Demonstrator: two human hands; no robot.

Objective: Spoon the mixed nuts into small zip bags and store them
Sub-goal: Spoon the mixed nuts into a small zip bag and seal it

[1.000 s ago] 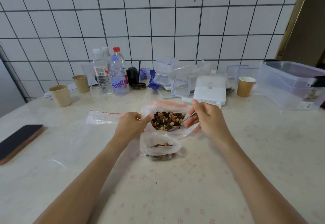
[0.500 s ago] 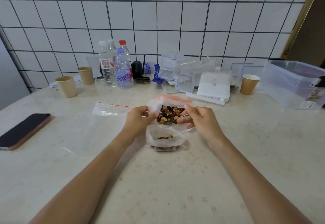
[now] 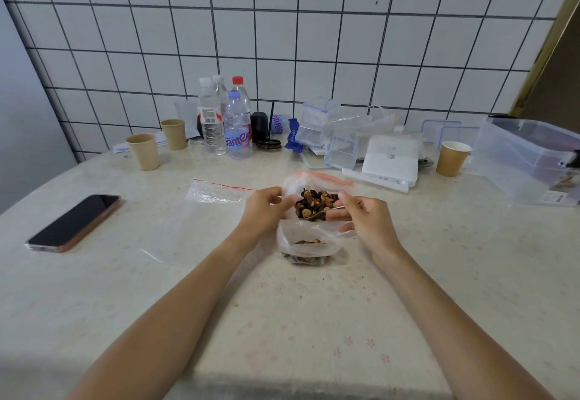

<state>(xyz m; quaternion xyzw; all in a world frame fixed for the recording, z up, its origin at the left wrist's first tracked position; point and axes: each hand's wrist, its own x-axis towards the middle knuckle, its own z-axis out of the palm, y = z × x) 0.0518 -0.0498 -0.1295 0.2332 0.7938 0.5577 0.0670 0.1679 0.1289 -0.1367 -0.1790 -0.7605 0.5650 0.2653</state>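
Head: spoon (image 3: 317,214) in right hand (image 3: 365,221).

blue-capped water bottle (image 3: 237,131): pink-blue label, large letters partly readable, looks like "ganten". same lettering, sideways, on label of bottle lying behind black object (image 3: 277,123); only fragment legible. clear bottle (image 3: 212,123): white-red label, print too small to read. white box (image 3: 391,158): small mark, unreadable. clear storage bin (image 3: 530,161): sticker, unreadable.
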